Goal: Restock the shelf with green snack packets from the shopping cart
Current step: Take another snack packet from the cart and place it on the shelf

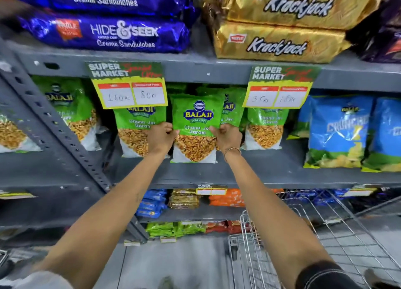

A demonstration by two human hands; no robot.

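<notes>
A green Balaji snack packet (196, 124) stands upright at the front of the grey middle shelf (260, 169). My left hand (161, 138) grips its left edge and my right hand (227, 137) grips its right edge. More green packets of the same kind stand on the shelf beside and behind it, one to the left (134, 132), one to the right (265, 128) and one further left (73, 113). The wire shopping cart (303, 234) sits at the lower right; I see no packets in the part that shows.
Blue Crunchex bags (338, 132) stand to the right on the same shelf. Two price tags (130, 89) hang from the shelf above, which carries blue (104, 33) and gold biscuit packs (277, 43). A slanted grey brace (58, 128) crosses the left. Lower shelves hold small packets.
</notes>
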